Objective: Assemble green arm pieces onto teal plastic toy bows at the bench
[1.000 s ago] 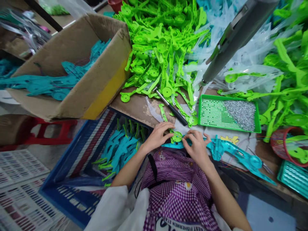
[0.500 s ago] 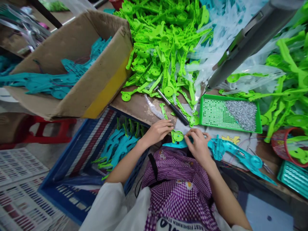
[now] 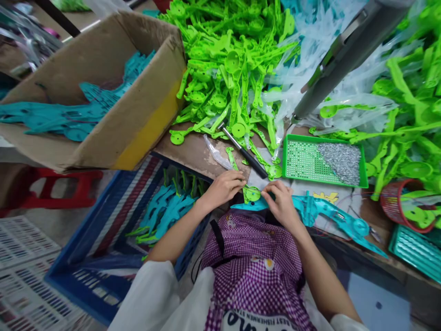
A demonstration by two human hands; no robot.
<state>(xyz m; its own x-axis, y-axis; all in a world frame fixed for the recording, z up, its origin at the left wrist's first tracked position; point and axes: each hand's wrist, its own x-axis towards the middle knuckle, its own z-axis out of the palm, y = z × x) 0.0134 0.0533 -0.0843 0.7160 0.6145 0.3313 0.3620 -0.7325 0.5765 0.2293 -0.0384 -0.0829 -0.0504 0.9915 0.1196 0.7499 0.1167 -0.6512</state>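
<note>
A long teal plastic piece (image 3: pixel 324 210) lies along the table's front edge, its left end passing under my right hand. A lime-green plastic arm with a round disc (image 3: pixel 252 193) rests at that left end. My left hand (image 3: pixel 225 189) is left of the disc, fingers pinched. Just right of it, over the teal piece, my right hand (image 3: pixel 280 201) pinches with thumb and forefinger. A thin dark wire (image 3: pixel 254 188) runs across the disc between my fingertips; its exact ends are hidden. Behind the disc lies a hammer (image 3: pixel 253 161) with a black handle.
Lime-green parts (image 3: pixel 237 59) are heaped at the back. A green tray (image 3: pixel 299 172) holds small metal pieces. On the left stand a cardboard box (image 3: pixel 148 96) and a blue crate (image 3: pixel 74 266), both with teal parts. A red basket (image 3: pixel 396 207) and a grey tool (image 3: pixel 341 64) are at right.
The whole view has shifted slightly to the left. My hands keep nearly the same pinched pose over the green disc, with the right fingers a little more spread from the teal piece.
</note>
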